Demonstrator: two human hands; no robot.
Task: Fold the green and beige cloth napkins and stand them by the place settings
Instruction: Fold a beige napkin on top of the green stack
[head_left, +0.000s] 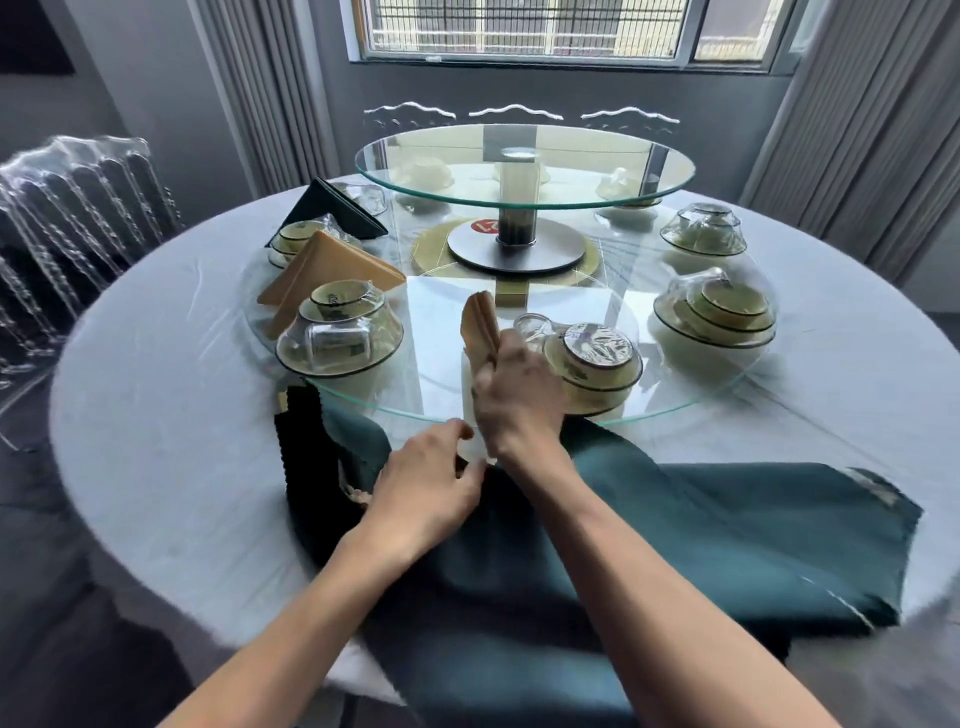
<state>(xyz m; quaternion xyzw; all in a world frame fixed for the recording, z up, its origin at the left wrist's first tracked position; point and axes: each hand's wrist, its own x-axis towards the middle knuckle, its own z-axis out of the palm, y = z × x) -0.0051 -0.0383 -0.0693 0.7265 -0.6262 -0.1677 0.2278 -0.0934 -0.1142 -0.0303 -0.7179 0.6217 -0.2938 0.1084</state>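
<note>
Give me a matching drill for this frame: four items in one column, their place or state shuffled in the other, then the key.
Items
1. beige napkin in hand
2. flat green napkin
3. folded beige napkin
4. folded green napkin

Place or state
A. spread on the table's near edge, under the forearms
B. standing at the far left, behind the other folded one
C. pleated, gripped upright by the right hand
D. standing as a triangle behind the left wrapped bowl set

Pairs: 1-C, 2-A, 3-D, 4-B
</note>
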